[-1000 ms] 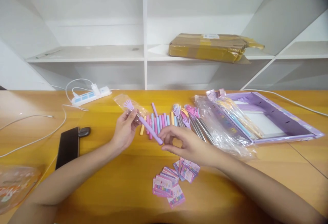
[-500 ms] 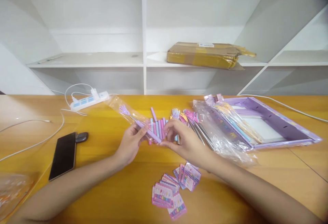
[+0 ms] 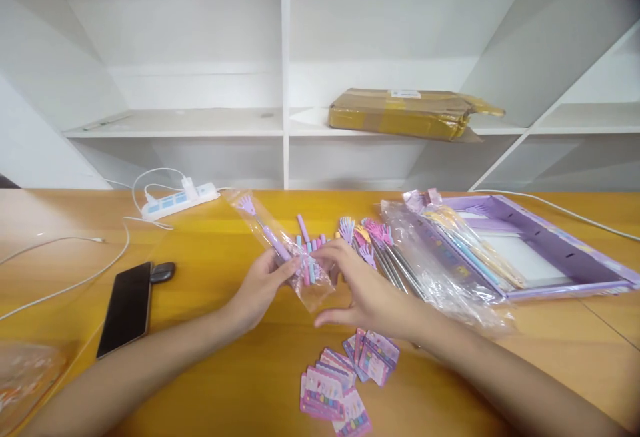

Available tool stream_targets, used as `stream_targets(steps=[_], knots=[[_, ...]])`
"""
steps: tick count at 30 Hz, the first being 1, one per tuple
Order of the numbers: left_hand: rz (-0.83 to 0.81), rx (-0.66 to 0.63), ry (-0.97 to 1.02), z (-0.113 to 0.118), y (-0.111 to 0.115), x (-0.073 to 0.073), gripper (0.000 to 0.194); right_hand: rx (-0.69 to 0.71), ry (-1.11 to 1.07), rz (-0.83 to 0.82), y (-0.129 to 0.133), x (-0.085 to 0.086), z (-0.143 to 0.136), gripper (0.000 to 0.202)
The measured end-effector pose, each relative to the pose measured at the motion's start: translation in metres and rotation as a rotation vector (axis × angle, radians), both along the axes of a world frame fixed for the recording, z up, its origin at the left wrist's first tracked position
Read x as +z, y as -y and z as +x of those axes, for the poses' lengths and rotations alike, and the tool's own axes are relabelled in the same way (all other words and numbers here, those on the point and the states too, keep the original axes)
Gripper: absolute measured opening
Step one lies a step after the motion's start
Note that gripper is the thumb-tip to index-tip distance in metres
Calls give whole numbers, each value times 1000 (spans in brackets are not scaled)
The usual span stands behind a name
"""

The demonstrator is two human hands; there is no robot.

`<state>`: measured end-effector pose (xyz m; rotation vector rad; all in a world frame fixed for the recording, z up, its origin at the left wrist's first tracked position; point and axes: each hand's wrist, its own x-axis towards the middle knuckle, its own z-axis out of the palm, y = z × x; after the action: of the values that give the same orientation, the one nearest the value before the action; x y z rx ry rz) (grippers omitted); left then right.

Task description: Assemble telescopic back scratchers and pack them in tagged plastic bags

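Note:
My left hand [image 3: 261, 288] is closed around a clear plastic bag [image 3: 313, 296] holding a purple hand-shaped back scratcher [image 3: 274, 240]. The scratcher's little hand points up and away to the left. Past its grip, the bag's end hangs loose and crinkled over the table. At that loose end is my right hand [image 3: 367, 290], its thumb spread well away from the fingers; nothing shows in its grasp. Behind the bag lie several pastel tubes [image 3: 303, 229], partly covered. Beyond my right hand, metal-stemmed back scratchers [image 3: 387, 250] with pink, orange and purple heads lie together.
Printed cards [image 3: 323, 394] lie fanned in front. To the right are a purple open box [image 3: 595, 270], clear plastic packaging [image 3: 450, 284] and bagged scratchers [image 3: 475, 244]. A phone [image 3: 125, 310], power strip [image 3: 180, 202] and cables lie left. A taped carton [image 3: 395, 114] sits on the shelf.
The scratcher has moved up inside the bag, leaving the near end loose. My right hand has let go of that end, its thumb and fingers now apart.

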<state>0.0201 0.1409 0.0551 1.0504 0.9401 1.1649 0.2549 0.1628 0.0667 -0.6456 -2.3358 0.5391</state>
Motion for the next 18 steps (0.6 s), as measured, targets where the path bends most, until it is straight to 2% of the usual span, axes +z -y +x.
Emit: stream_targets(steps=[1,3,5,7,11,13,18], knots=[[-15,9,25,-1,-1,1,47,-8,36,104,-2,0,2,71],[-51,-16,52,-1,0,1,48,-57,87,299,-5,-2,4,43],[-84,-71,63,-1,0,1,47,-79,103,402,-7,-5,4,18],[-90,-95,82,-1,-1,1,47,-60,93,432,-7,-6,3,14],[-45,-9,51,-7,-11,-2,47,40,36,540,-4,-2,-1,13],[-31,8,4,-8,-14,-5,48,51,-14,523,-2,0,-2,7],[18,-31,-42,-4,-10,-14,55,45,-147,187,1,-1,-9,3]])
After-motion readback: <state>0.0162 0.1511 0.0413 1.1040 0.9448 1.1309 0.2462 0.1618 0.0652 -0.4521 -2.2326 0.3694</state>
